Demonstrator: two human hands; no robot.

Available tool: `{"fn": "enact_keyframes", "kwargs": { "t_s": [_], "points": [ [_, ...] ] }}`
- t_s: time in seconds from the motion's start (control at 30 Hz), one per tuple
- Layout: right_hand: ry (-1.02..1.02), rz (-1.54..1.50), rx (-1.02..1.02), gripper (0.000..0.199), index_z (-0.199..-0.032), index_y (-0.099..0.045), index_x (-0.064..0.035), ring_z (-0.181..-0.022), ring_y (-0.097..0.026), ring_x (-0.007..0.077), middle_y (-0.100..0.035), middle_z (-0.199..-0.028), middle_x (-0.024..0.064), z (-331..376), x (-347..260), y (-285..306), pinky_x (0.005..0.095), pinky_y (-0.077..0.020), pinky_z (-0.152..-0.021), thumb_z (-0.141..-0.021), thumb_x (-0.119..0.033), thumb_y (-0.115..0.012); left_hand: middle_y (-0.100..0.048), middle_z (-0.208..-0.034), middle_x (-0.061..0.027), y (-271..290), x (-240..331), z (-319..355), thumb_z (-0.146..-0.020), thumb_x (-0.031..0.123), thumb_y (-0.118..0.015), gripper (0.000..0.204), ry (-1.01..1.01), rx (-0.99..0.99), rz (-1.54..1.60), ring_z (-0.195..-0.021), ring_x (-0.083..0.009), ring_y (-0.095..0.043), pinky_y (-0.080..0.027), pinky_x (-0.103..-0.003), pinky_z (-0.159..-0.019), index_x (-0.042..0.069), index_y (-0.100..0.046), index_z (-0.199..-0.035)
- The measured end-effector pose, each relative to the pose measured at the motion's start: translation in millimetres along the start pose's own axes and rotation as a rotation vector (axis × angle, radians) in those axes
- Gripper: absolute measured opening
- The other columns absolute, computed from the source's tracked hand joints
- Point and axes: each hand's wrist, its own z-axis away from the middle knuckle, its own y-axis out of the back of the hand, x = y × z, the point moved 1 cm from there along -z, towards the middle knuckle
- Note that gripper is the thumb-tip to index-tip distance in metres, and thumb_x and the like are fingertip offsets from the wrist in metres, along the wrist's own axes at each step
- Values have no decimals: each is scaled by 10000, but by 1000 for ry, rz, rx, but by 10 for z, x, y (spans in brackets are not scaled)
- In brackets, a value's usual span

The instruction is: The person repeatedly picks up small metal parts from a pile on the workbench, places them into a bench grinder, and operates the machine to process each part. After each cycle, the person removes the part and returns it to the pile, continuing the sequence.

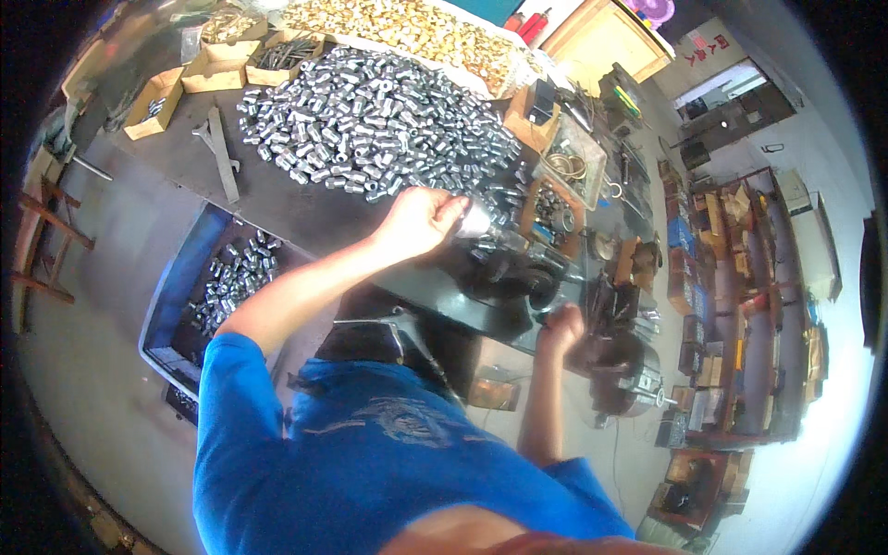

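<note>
My left hand (pixel 421 222) is closed in a pinch in front of the heap of metal fittings (pixel 361 120). Its thumb and fingertips meet beside a bright, shiny metal cylinder (pixel 474 221) at the left end of a dark bench machine (pixel 518 276). Whatever lies between those fingers is hidden. Lower and to the right, my right hand (pixel 562 328) is curled closed at the machine's near side. Its grip is blurred, and I cannot make out what it holds. The fittings are short, silver, nut-shaped pieces, piled across the dark bench.
A blue bin (pixel 166 301) with more fittings stands left, below the bench edge. Brass-coloured parts (pixel 407 32) cover the back. Flat metal tools (pixel 222 157) and small cardboard boxes (pixel 217 69) lie left. A motor (pixel 629 375) sits right, before loaded shelves (pixel 758 314).
</note>
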Motion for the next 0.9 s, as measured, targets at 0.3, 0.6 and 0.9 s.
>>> {"fn": "enact_keyframes", "kwargs": {
  "t_s": [0.3, 0.6, 0.9],
  "points": [
    [-10, 92, -6, 160, -695, -485, -79, -479, -325, 55, -392, -575, -31, 288, -349, -177, 193, -236, -406, -842, -141, -468, -459, -490, -28, 46, -39, 65, -928, 243, -472, 375, 20, -3, -1, -467, -82, -404, -329, -296, -429, -8, -528, -656],
    [-169, 29, 161, 106, -688, -497, -74, -483, -311, 66, -389, -589, -32, 52, -95, -212, 206, -201, -406, -785, -115, -483, -420, -482, -146, 0, 112, 72, -876, 197, -514, 323, -69, 203, -120, -398, -213, -421, -334, -352, -425, -6, -501, -625],
    [-125, 91, 60, 112, -660, -486, -93, -473, -332, 63, -379, -563, -46, 85, -260, -266, 216, -224, -404, -766, -109, -516, -536, -517, -92, 102, 32, -4, -915, 326, -478, 395, -9, 24, -181, -491, -216, -562, -420, -345, -491, 25, -579, -679]
  ]
}}
